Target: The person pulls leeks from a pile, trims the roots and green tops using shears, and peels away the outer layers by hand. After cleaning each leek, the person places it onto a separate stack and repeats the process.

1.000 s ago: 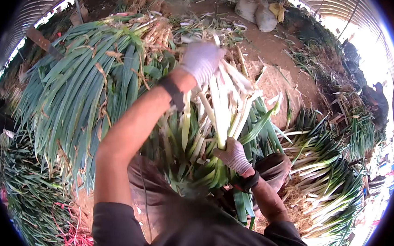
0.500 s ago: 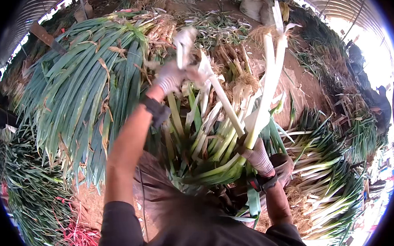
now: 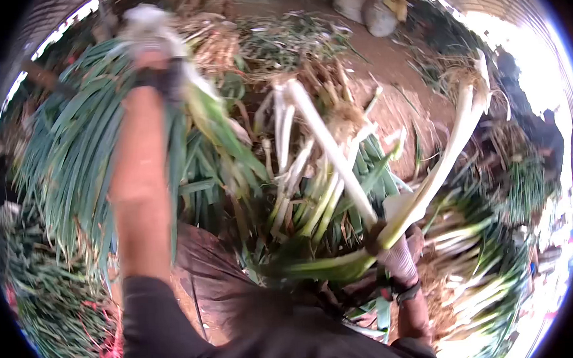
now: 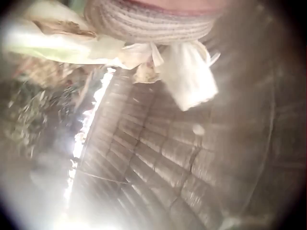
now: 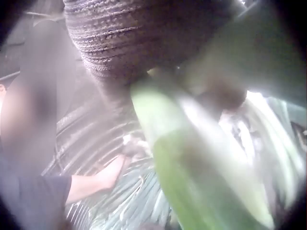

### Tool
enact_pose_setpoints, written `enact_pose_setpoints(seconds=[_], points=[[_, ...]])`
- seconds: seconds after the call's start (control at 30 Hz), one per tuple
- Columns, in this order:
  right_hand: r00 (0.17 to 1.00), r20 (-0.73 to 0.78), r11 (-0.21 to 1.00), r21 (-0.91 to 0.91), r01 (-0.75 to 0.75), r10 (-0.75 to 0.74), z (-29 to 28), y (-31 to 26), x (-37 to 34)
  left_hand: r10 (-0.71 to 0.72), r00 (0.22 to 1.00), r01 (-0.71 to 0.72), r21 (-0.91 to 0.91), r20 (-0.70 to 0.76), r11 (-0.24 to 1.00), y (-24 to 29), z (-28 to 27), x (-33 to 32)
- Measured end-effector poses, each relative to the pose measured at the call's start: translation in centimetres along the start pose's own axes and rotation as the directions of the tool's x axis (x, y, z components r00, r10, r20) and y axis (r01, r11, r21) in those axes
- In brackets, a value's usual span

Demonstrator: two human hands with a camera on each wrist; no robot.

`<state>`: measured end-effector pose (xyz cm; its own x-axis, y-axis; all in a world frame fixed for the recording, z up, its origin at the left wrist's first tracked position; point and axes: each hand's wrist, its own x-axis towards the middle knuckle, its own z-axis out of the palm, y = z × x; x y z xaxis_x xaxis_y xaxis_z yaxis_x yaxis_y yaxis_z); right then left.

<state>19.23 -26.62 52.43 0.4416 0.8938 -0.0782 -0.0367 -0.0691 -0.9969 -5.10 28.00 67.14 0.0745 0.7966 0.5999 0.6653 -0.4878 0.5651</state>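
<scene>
At the upper left of the head view my gloved left hand (image 3: 152, 30) is blurred, raised over a big pile of leeks (image 3: 71, 151). It holds peeled leek leaves (image 3: 221, 111), whose pale end and green blades trail down to the right; a torn white end (image 4: 189, 79) shows below the glove in the left wrist view. Low on the right, my gloved right hand (image 3: 396, 251) grips a leek (image 3: 444, 154) by its green part, its white shank slanting up to the roots. Another thin white stalk (image 3: 330, 141) runs up leftward from the same hand.
In front of my knees lie several loose leeks (image 3: 324, 209). Leeks with white shanks (image 3: 466, 260) are stacked at the right. Red strings (image 3: 110, 340) lie at lower left, sacks (image 3: 378, 15) stand on the dirt floor at the back, and leaf scraps (image 3: 292, 39) cover the ground.
My left hand has swung from the leeks in the middle to the upper left, carrying peeled leaves. The right hand has shifted slightly right and down, its leek tilting further right.
</scene>
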Motion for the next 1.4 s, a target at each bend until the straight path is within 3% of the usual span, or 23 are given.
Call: enact_pose_setpoints(seconds=[0.03, 0.07, 0.17, 0.23, 0.27, 0.33, 0.37, 0.43, 0.47, 0.5, 0.53, 0.57, 0.6, 0.63, 0.7, 0.77, 0.83, 0.87, 0.97, 1.03, 1.13, 1.37, 1.4], points=[[0.995, -0.084, 0.992, 0.110, 0.064, -0.055, -0.7, 0.2, 0.5, 0.045, 0.999, -0.046, 0.140, 0.010, 0.989, -1.3, -2.0, 1.7], [0.989, -0.138, 0.999, 0.005, 0.050, -0.048, -1.5, 0.1, 1.7, 0.072, 0.997, -0.078, 0.201, 0.035, 0.977, -1.7, -3.6, 2.7], [0.977, -0.199, 0.986, -0.159, 0.048, -0.080, -3.9, 1.1, 6.5, 0.194, 0.950, -0.225, 0.102, 0.245, 0.969, 2.2, -2.3, -1.9], [0.980, -0.173, 0.994, -0.080, 0.081, -0.094, -4.7, 1.7, 8.5, 0.333, 0.781, -0.370, -0.038, 0.528, 0.928, 6.2, -0.3, -10.8], [0.979, -0.187, 0.997, -0.041, 0.073, -0.079, -4.7, 2.2, 8.9, 0.385, 0.605, -0.428, -0.124, 0.697, 0.895, 8.1, 0.6, -16.3], [0.983, -0.150, 0.995, -0.034, 0.099, -0.103, -5.3, 3.0, 9.0, 0.418, 0.047, -0.533, -0.331, 0.907, 0.779, 10.0, 1.4, -26.7], [0.984, -0.160, 0.995, -0.065, 0.070, -0.080, -5.0, 2.4, 8.6, 0.365, -0.264, -0.559, -0.450, 0.893, 0.696, 10.2, 1.6, -31.1], [0.984, -0.175, 0.998, -0.058, 0.031, -0.040, -5.6, 2.7, 8.3, 0.204, -0.662, -0.575, -0.663, 0.722, 0.480, 8.6, 3.1, -35.4], [0.981, -0.189, 0.996, -0.082, 0.025, -0.041, -6.0, 2.8, 8.0, 0.487, -0.540, -0.453, -0.725, 0.687, 0.520, 6.0, 5.1, -34.0], [0.980, -0.197, 0.994, -0.106, 0.017, -0.038, -6.3, 2.9, 8.0, 0.491, -0.410, -0.429, -0.638, 0.768, 0.639, 7.7, 6.3, -29.8], [0.978, -0.210, 0.995, -0.100, -0.026, 0.005, -6.6, 3.3, 8.2, 0.449, -0.184, -0.356, -0.485, 0.874, 0.798, 9.9, 7.6, -23.8], [0.976, -0.218, 0.995, -0.092, -0.039, 0.019, -6.6, 3.2, 8.3, 0.387, 0.113, -0.126, -0.373, 0.915, 0.919, 11.6, 8.9, -17.4], [0.974, -0.223, 0.995, -0.082, -0.051, 0.032, -6.5, 2.9, 8.2, 0.335, 0.373, 0.078, -0.389, 0.865, 0.918, 13.4, 9.6, -11.3], [0.972, -0.231, 0.996, -0.071, -0.063, 0.045, -6.4, 2.4, 8.1, 0.313, 0.556, 0.110, -0.442, 0.770, 0.890, 15.0, 10.2, -6.0], [0.966, -0.223, 0.968, -0.179, -0.174, 0.132, -6.6, 1.8, 8.1, 0.350, 0.762, -0.396, -0.036, 0.545, 0.918, 17.8, 11.3, 1.5], [0.955, -0.278, 0.993, -0.086, 0.081, -0.102, -6.0, 4.9, 9.0, 0.546, 0.764, -0.551, -0.095, 0.344, 0.829, 22.8, 11.6, -3.2], [0.961, -0.268, 0.979, -0.206, 0.004, -0.060, -6.0, 5.3, 9.3, 0.493, 0.736, -0.542, -0.033, 0.464, 0.840, 30.7, 10.1, -13.4], [0.960, -0.270, 0.964, -0.265, 0.004, -0.078, -5.6, 5.0, 9.5, 0.692, 0.617, -0.593, -0.356, 0.374, 0.722, 30.2, 11.5, -18.2], [0.958, -0.275, 0.924, -0.380, -0.034, -0.077, -5.1, 6.8, 10.3, 0.588, 0.306, -0.762, -0.177, 0.749, 0.623, 33.5, 10.7, -28.5], [0.956, -0.291, 0.884, -0.453, -0.112, -0.028, -4.6, 7.0, 10.1, 0.757, 0.275, -0.881, -0.160, 0.593, 0.445, 31.5, 13.9, -32.9], [0.939, -0.340, 0.823, -0.549, -0.148, -0.058, -3.3, 6.8, 9.7, 0.676, 0.358, -0.852, -0.071, 0.645, 0.518, 31.9, 14.5, -33.6], [0.962, -0.272, 0.750, -0.643, -0.157, -0.032, -0.7, 6.9, 9.8, 0.689, 0.303, -0.923, 0.022, 0.658, 0.384, 28.7, 15.0, -31.5], [0.965, -0.261, 0.750, -0.641, -0.164, -0.011, -0.2, 6.2, 9.6, 0.571, 0.374, -0.875, 0.075, 0.731, 0.477, 29.2, 14.8, -30.7]])
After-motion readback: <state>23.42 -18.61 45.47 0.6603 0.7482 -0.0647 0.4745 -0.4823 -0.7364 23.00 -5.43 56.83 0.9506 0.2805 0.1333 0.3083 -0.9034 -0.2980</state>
